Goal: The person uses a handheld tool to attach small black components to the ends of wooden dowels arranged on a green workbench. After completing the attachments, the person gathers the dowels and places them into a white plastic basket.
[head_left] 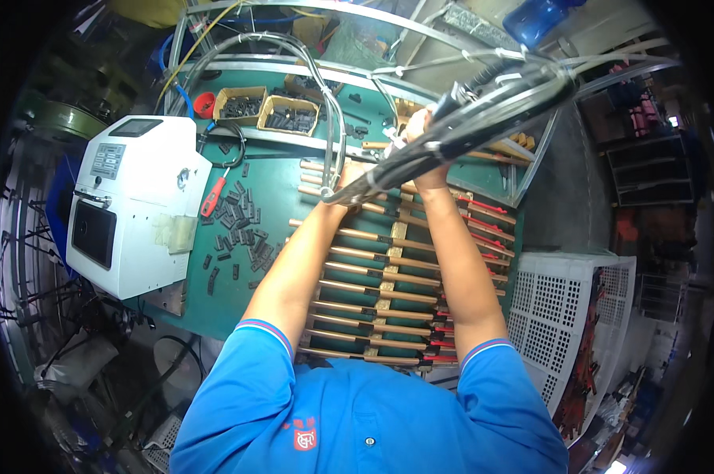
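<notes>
Several copper-coloured rods (pixel 355 288) with black fittings and red ends lie side by side across a notched yellow strip (pixel 386 291) on the green table. My left hand (pixel 355 175) is at the far rods, on their left part; cables cover its fingers, so its grip is hidden. My right hand (pixel 418 126) is raised beyond the far rods, with its fingers closed round a hanging tool (pixel 449 103) with a dark body. A thick bundle of cables and hoses (pixel 452 130) crosses in front of both hands, and the tool's tip cannot be made out.
A white machine (pixel 135 205) stands at left, beside a red-handled screwdriver (pixel 213 197) and a pile of black parts (pixel 242 225). Two cardboard boxes (pixel 290 116) of black parts and a red cup (pixel 204 104) sit at the back. At right is a white basket (pixel 550 316).
</notes>
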`<state>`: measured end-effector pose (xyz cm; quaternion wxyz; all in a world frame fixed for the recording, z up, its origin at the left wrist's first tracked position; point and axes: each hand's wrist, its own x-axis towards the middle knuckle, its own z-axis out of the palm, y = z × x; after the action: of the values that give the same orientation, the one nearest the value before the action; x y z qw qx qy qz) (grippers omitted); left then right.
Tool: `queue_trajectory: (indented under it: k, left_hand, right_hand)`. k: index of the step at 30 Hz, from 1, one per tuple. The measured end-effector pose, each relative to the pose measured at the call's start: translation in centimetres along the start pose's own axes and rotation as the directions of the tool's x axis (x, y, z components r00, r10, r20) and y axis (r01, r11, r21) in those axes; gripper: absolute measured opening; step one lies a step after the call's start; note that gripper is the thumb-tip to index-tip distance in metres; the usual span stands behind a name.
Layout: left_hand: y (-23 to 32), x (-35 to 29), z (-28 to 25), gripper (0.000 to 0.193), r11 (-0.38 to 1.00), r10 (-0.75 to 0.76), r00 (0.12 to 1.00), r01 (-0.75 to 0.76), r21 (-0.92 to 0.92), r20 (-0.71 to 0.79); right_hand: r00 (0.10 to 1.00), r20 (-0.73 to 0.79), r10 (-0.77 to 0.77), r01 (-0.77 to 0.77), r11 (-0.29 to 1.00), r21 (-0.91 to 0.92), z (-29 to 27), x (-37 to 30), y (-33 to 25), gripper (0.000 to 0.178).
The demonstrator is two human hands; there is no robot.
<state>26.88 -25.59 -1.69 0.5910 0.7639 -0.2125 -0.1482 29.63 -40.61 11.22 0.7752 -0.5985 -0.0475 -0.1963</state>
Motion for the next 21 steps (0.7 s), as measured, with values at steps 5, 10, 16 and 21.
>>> queue_trajectory:
  k: [5,10,16,21]
  left_hand:
    - [-5.6,0.4,0.3,0.035,0.999,0.039,0.995,-0.042,-0.03,-0.095]
    - [1.9,-0.8,0.0,0.047,0.974,-0.033,0.993,0.057,0.219,-0.111]
    - [3.3,-2.1,-1.0,0.048,0.913,0.075,0.978,0.01,0.408,-0.192]
    - [4.5,-2.1,-1.5,0.033,0.897,0.133,0.973,-0.038,0.439,-0.187]
  right_hand:
    - [0.993,0.007,-0.117,0.118,0.991,-0.064,3.0,-0.9,-5.3,0.031]
    - [0.988,-0.042,-0.149,0.136,0.963,-0.234,1.4,-1.1,-4.1,0.029]
    - [0.984,-0.014,-0.178,0.167,0.946,-0.28,2.0,-1.0,-2.7,0.031]
    - [0.982,0.006,-0.188,0.174,0.894,-0.414,2.2,-1.2,-1.6,0.028]
